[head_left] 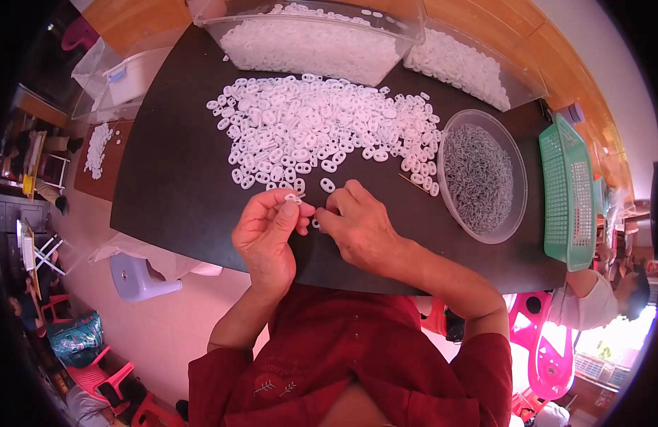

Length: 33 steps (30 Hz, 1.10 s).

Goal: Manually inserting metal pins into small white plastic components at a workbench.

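My left hand (267,238) pinches a small white oval plastic piece with holes (292,198) between thumb and fingers. A short grey bit sticks out beside that piece, too small to tell for sure. Just to its right, my right hand (364,226) has its fingers closed and bent down near the table. Another white piece (315,223) shows at its fingertips; whether it is gripped or only touched is hard to see. One loose white two-hole piece (327,185) lies just beyond my hands, in front of a wide heap of the same pieces (300,128).
A clear round tub (522,203) of grey screw-like parts (478,178) stands right of the heap. Clear bins of white pieces (311,50) (457,67) line the dark table's (176,164) far side. A green basket (567,192) sits at the right edge; a person's arm (581,285) is beside it.
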Each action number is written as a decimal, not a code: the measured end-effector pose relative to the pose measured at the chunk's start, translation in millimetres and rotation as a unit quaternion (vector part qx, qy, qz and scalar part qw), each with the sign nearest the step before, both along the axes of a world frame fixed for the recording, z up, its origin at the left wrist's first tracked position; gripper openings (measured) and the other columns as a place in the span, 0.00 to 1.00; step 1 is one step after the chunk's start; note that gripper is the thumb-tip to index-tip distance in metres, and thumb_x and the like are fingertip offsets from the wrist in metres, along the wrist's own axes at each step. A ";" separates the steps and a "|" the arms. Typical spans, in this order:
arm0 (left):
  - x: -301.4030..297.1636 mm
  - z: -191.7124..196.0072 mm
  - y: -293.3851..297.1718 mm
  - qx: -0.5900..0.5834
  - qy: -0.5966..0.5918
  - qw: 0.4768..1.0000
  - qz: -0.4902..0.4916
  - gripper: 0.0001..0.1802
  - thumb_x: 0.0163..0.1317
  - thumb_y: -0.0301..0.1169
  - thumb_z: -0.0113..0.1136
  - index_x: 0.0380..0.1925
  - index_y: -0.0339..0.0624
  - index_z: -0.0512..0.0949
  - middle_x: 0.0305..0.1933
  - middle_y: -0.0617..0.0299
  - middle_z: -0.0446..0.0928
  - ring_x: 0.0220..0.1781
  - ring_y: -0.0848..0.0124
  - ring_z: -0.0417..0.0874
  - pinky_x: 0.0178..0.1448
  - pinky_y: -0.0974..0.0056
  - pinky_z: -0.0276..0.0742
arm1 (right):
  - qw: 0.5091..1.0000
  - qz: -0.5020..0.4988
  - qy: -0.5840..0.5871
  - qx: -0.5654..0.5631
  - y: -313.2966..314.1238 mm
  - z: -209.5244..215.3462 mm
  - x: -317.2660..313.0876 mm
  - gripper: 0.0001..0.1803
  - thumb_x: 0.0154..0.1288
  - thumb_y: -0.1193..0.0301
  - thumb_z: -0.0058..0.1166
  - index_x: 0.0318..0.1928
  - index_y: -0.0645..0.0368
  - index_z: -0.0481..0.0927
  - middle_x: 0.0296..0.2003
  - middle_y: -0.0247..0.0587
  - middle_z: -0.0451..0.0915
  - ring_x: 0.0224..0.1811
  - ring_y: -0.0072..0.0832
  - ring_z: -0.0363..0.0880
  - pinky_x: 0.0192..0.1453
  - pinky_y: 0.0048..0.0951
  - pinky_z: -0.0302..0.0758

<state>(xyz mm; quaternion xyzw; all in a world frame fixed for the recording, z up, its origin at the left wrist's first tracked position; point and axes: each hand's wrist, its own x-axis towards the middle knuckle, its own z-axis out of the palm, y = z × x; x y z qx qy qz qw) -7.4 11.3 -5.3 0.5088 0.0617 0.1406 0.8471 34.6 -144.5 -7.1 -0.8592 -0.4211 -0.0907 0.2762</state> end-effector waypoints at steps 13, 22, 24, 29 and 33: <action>-4.9 2.6 -21.8 -0.010 0.051 0.997 -0.064 0.07 0.64 0.25 0.56 0.39 0.31 0.75 0.33 0.52 0.81 0.30 0.73 0.79 0.34 0.71 0.73 | 0.979 -0.118 0.057 0.154 -26.8 21.8 -17.5 0.13 0.48 0.81 0.64 0.35 0.61 0.76 0.25 0.38 0.74 0.24 0.30 0.71 0.26 0.29 0.69; -3.7 9.5 -34.1 -0.013 0.056 0.995 -0.080 0.07 0.65 0.25 0.56 0.39 0.31 0.75 0.34 0.51 0.82 0.31 0.72 0.80 0.34 0.71 0.73 | 0.963 -0.148 0.040 0.220 -38.4 24.2 -26.1 0.12 0.48 0.85 0.62 0.36 0.61 0.80 0.30 0.39 0.79 0.28 0.28 0.75 0.29 0.26 0.71; -5.0 8.8 -37.8 -0.015 0.044 0.995 -0.087 0.07 0.65 0.25 0.56 0.39 0.31 0.75 0.34 0.51 0.82 0.31 0.72 0.80 0.34 0.71 0.73 | 0.963 -0.147 0.045 0.221 -40.0 23.4 -27.2 0.12 0.49 0.85 0.62 0.36 0.61 0.81 0.31 0.39 0.79 0.29 0.27 0.76 0.30 0.26 0.72; -9.3 7.3 -43.1 -0.018 0.033 0.993 -0.111 0.08 0.66 0.26 0.55 0.40 0.32 0.75 0.36 0.54 0.82 0.33 0.76 0.80 0.34 0.74 0.74 | 0.937 -0.168 0.139 0.274 -40.6 18.9 -34.0 0.12 0.53 0.84 0.61 0.40 0.62 0.80 0.32 0.37 0.80 0.32 0.23 0.77 0.35 0.23 0.73; -10.8 6.4 -46.7 -0.031 0.011 0.993 -0.116 0.07 0.66 0.25 0.55 0.40 0.31 0.74 0.37 0.53 0.81 0.33 0.74 0.81 0.34 0.73 0.75 | 0.849 -0.176 0.330 0.374 -38.2 20.0 -40.5 0.12 0.59 0.82 0.58 0.45 0.63 0.79 0.34 0.32 0.79 0.38 0.17 0.76 0.43 0.20 0.73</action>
